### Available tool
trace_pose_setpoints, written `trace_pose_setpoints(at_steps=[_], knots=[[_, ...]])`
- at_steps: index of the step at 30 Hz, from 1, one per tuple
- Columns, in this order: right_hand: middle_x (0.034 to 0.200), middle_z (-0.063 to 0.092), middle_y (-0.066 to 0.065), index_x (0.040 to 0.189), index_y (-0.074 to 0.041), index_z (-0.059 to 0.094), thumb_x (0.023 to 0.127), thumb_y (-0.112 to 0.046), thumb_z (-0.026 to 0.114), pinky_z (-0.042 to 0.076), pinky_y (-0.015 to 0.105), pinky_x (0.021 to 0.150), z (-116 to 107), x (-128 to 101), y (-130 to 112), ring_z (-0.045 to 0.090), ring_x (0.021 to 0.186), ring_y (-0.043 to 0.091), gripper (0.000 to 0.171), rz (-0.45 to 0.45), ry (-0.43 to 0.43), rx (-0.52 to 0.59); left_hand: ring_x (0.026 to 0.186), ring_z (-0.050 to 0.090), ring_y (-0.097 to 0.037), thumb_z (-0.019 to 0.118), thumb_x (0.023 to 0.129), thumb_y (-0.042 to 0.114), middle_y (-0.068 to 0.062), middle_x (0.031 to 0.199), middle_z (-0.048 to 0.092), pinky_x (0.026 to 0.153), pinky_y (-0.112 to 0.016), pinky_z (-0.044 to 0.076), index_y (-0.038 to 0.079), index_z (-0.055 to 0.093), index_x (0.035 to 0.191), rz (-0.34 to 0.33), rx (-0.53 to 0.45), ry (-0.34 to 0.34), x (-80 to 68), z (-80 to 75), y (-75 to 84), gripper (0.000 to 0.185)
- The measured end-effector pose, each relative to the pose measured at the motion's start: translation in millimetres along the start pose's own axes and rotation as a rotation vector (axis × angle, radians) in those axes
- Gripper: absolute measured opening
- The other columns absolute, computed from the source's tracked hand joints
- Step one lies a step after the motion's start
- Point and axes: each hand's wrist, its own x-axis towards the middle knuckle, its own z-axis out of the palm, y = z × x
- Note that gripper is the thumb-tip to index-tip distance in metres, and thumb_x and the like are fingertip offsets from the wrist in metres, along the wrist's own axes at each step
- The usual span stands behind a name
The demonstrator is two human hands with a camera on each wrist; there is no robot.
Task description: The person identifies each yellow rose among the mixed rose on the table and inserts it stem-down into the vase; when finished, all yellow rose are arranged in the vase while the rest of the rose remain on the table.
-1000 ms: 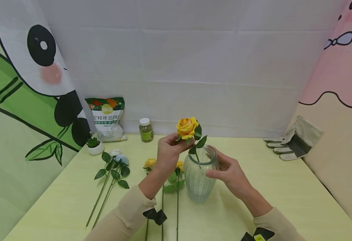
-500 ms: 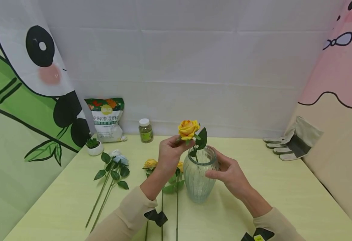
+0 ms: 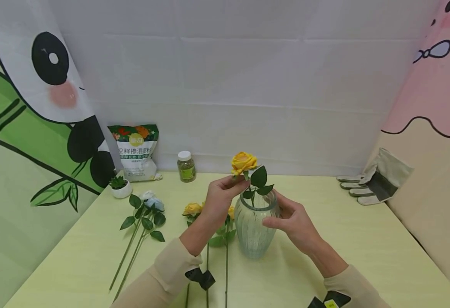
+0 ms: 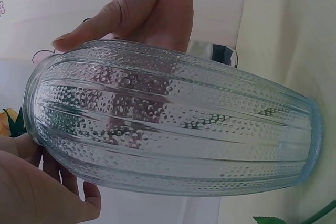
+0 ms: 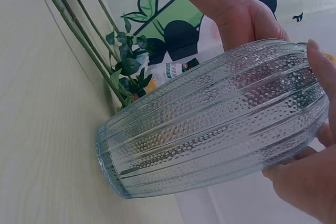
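Rose, stem down in a ribbed glass vase

The left hand pinches the rose close beneath its yellow bloom, thumb and fingers drawn together. The right hand grips the vase's upper side, thumb on the near wall, fingers curled around the far one. The rose's stem passes through the mouth, with dark leaves at the rim; its lower end is lost behind dimpled glass.

The rose should be light, with petals that crush easily and a thin, probably springy stem, so just below the bloom is a sound hold. The vase looks rigid, fairly heavy and breakable; smooth glass may slip, though ribs and dimples should help. Its swelling upper body is the place to grip.

It stands upright on the table. Beside it, partly behind the left forearm, lie more yellow roses; farther left are white and blue roses. Beyond stand a lidded jar, a fertiliser bag and a potted succulent. Work gloves lie far right.
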Motion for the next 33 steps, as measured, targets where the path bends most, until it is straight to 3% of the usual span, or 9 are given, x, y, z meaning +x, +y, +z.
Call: trace_pose_setpoints(at_steps=[6,15,22,26,33], knots=[[0.155,0.040,0.013,0.156,-0.005,0.032,0.086,-0.004,0.078,0.047,0.032,0.104,1,1,-1,0.039,0.140,0.035,0.084,0.010,0.010,-0.014,0.104,0.066,-0.014,0.066,0.096,0.007,-0.002,0.108,0.071,0.104,-0.040,0.049,-0.006,0.071,0.117,-0.019,-0.090,-0.017,-0.3,-1.0,-1.6,0.024],[0.156,0.039,0.013,0.156,-0.005,0.032,0.086,-0.005,0.079,0.048,0.031,0.102,1,1,-2,0.041,0.139,0.033,0.084,0.023,0.022,-0.035,0.098,0.066,-0.015,0.061,0.098,0.003,0.000,0.099,0.070,0.098,-0.037,0.050,0.008,0.076,0.101,-0.024,-0.220,0.000,-2.7,-7.5,-5.0,0.016],[0.157,0.037,0.013,0.156,-0.004,0.031,0.085,-0.005,0.079,0.048,0.031,0.103,1,0,-2,0.040,0.140,0.033,0.085,0.032,0.024,-0.024,0.095,0.068,-0.017,0.062,0.097,-0.001,-0.003,0.096,0.073,0.097,-0.035,0.054,-0.003,0.073,0.109,-0.037,-0.251,0.041,-5.8,-19.9,-16.8,0.016],[0.156,0.038,0.013,0.155,-0.003,0.033,0.085,-0.003,0.079,0.048,0.032,0.102,0,-3,-3,0.041,0.139,0.032,0.085,0.024,0.038,-0.035,0.093,0.070,-0.018,0.065,0.096,-0.002,-0.006,0.097,0.073,0.096,-0.037,0.055,-0.002,0.073,0.109,-0.066,-0.265,0.072,-8.0,-32.4,-30.7,0.015],[0.156,0.039,0.014,0.155,-0.003,0.032,0.085,-0.002,0.078,0.050,0.031,0.101,0,-2,-2,0.045,0.137,0.030,0.084,0.018,0.019,-0.025,0.090,0.072,-0.020,0.067,0.094,-0.002,-0.010,0.098,0.072,0.090,-0.036,0.058,-0.009,0.066,0.115,-0.095,-0.126,0.191,-14.9,-76.0,-53.4,0.022]])
